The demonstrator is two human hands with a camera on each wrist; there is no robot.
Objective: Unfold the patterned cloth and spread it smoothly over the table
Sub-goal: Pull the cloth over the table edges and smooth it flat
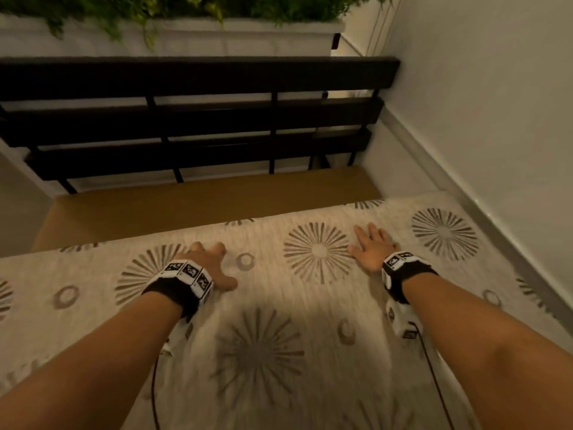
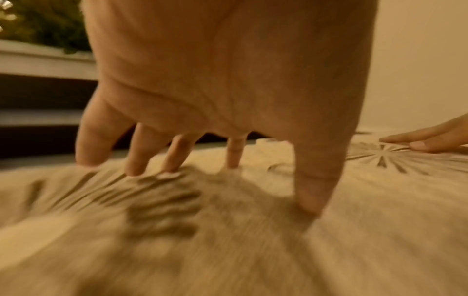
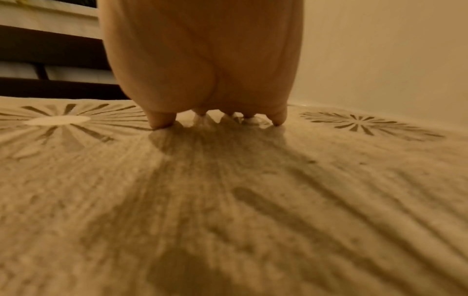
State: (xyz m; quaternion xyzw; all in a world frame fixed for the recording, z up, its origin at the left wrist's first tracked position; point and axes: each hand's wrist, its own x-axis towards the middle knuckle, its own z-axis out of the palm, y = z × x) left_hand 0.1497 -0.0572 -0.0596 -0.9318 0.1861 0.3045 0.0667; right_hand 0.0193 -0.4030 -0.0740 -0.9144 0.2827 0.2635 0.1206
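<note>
Item: cream woven cloth (image 1: pixel 279 305) printed with grey-brown starbursts and small rings, lying spread over the brown wooden desk (image 1: pixel 192 200).

Left hand (image 1: pixel 207 268): released, fingers spread and arched, fingertips (image 2: pixel 136 160) and thumb pressing the cloth on a starburst; a small ring motif lies just beside the thumb side.

Right hand (image 1: pixel 372 246): released, palm down, fingers straight and flat on the cloth between two starbursts; its fingertips (image 3: pixel 162 120) touch the fabric.

Markings: both wrists carry black bands (image 1: pixel 403 274) with white blocks of black-and-white square code patterns; no readable writing. A dark cable (image 1: pixel 434 377) trails from each wrist unit.

Edges: the cloth's far edge runs just beyond both hands, leaving a bare strip of desk ahead of them. Its right edge lies near the white wall (image 1: pixel 496 119). Beyond the desk stands a dark slatted bench back (image 1: pixel 198 119), then a white planter (image 1: pixel 248 38) with green foliage. Cloth extends well to the left of the left hand.
</note>
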